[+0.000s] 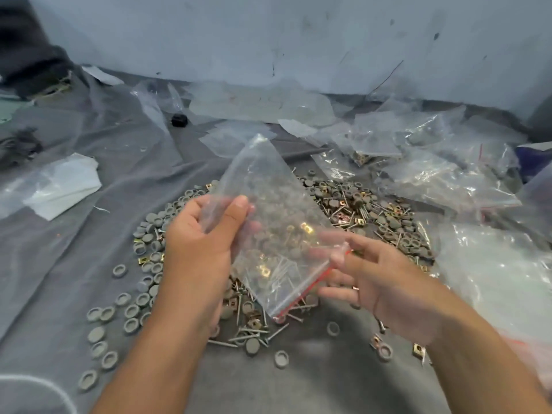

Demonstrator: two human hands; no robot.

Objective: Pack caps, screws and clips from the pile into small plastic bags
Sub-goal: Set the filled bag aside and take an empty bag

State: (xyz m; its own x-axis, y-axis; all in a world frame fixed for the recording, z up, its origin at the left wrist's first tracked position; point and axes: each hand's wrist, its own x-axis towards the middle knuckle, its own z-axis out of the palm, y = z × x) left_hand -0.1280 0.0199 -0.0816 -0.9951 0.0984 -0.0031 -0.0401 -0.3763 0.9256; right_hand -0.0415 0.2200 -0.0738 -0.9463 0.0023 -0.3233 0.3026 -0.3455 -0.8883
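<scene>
My left hand (203, 234) grips the small plastic bag (268, 222) at its closed end, thumb on the near face, fingers curled behind. Bag is held up over the pile (358, 216), tilted, red zip strip (301, 292) at the lower end pointing toward me. My right hand (385, 282) pinches the bag's right-hand corner by the zip strip; rest of its fingers loosely spread below.

Inside the bag: several screws (279, 271) and at least two gold clips (307, 228), resting toward the zip end. Can't tell whether any caps are in it, since the film is see-through and the pile shows behind.

The pile sits on the grey cloth-covered surface (59, 264) directly under the bag: grey caps (155, 243), screws and gold clips mixed. Loose caps are scattered left and near side, some open side up. A few stray clips and a cap lie near the right wrist.

Right side: heap of clear bags (442, 174), some with parts in them. Far side along the wall (298, 40): more flat empty bags and a small black object (179, 119). Left: folded white sheet in plastic (59, 186).
</scene>
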